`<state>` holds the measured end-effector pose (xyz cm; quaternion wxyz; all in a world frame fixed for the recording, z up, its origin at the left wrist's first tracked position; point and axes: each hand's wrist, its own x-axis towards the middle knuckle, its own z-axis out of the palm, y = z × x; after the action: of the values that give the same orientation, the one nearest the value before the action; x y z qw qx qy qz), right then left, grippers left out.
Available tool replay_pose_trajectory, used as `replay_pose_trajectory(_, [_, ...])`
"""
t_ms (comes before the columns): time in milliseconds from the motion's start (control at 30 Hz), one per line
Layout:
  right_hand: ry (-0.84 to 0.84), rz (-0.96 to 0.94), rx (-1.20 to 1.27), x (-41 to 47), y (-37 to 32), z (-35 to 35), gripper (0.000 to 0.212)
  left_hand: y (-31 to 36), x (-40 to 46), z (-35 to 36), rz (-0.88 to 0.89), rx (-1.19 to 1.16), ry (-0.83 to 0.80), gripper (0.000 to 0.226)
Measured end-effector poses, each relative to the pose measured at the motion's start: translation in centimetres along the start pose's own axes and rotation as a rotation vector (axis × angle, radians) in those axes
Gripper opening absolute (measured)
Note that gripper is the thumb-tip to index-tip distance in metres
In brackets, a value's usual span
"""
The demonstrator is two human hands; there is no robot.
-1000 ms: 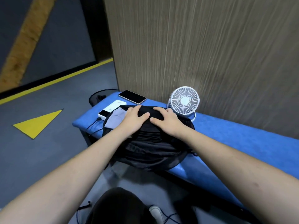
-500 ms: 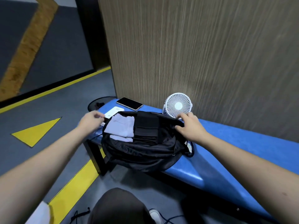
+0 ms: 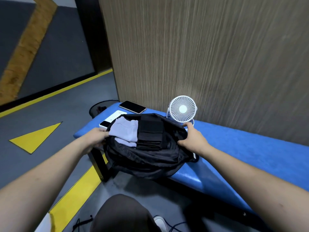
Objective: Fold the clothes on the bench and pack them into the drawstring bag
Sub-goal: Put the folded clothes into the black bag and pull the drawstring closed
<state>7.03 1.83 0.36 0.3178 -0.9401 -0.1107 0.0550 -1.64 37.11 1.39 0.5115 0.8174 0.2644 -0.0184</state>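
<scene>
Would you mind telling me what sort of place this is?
Probably a gym or workshop changing corner: a padded blue bench against a wood-grain wall panel, beside a grey floor with yellow markings.

- A long blue padded desk [image 3: 242,148] is seen running from left of centre towards the lower right, set against a wood-grain wall, with a black leg under its left end.
- A black drawstring bag [image 3: 147,158] is laid on the left part of the desk, its lower edge hanging over the front; its mouth is open.
- A small white round fan [image 3: 182,109] is stood upright on the desk at the back, just behind the bag.
- A dark-screened phone [image 3: 132,107] is laid flat near the back left corner.
- A white device [image 3: 111,119] is laid flat just in front of the phone, partly hidden by the bag.
</scene>
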Motion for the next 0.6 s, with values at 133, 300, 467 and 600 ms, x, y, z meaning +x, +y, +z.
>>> replay_pose_trajectory(133, [0.062, -0.002, -0.037, 0.0, -0.2, 0.4, 0.046, 0.0, -0.1, -0.1, 0.041, 0.019, 0.182, 0.022])
replay_pose_trajectory(300, [0.145, -0.031, -0.031, 0.0, -0.6, -0.6, 0.027, 0.8, -0.4, -1.0, 0.075, 0.045, 0.344, 0.016])
replay_pose_trajectory(467, [0.275, -0.060, 0.006, -0.2, -1.8, -2.9, 0.016, 2.9, -1.8, -2.3, 0.129, 0.048, 0.446, 0.024])
replay_pose_trajectory(600, [0.386, -0.079, 0.004, -0.4, -3.2, -5.1, 0.016, 5.3, -3.2, -2.7, 0.244, -0.049, 0.452, 0.023])
